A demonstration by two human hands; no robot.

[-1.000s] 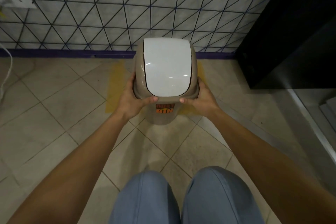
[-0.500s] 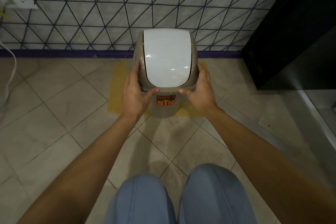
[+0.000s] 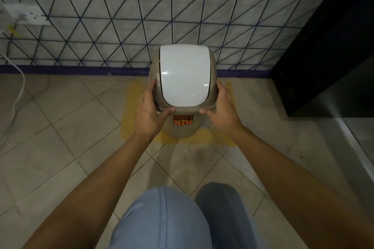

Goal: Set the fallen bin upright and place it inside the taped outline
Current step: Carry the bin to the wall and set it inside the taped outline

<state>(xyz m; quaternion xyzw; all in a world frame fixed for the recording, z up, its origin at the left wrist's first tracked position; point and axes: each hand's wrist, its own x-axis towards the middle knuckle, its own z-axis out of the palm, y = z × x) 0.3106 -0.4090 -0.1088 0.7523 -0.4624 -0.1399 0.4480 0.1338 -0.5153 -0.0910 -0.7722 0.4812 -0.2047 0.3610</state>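
The beige bin point(image 3: 183, 129) with a white swing lid and an orange "DUST BIN" label stands upright on the floor near the wall. Its base sits within the yellow taped outline point(image 3: 218, 137), whose strips show at its left, right and front. My left hand point(image 3: 150, 112) grips the left side of the bin's top, thumb on the front rim. On the right side, my right hand point(image 3: 221, 110) holds the top the same way.
A tiled wall with a purple skirting point(image 3: 60, 69) runs close behind the bin. A black cabinet point(image 3: 327, 56) stands at the right. A wall socket point(image 3: 26, 15) and a white cable point(image 3: 19, 91) are at the far left. My knees fill the bottom of the view.
The bin has moved away from me toward the wall and down onto the floor inside the yellow outline, both hands still gripping its top.
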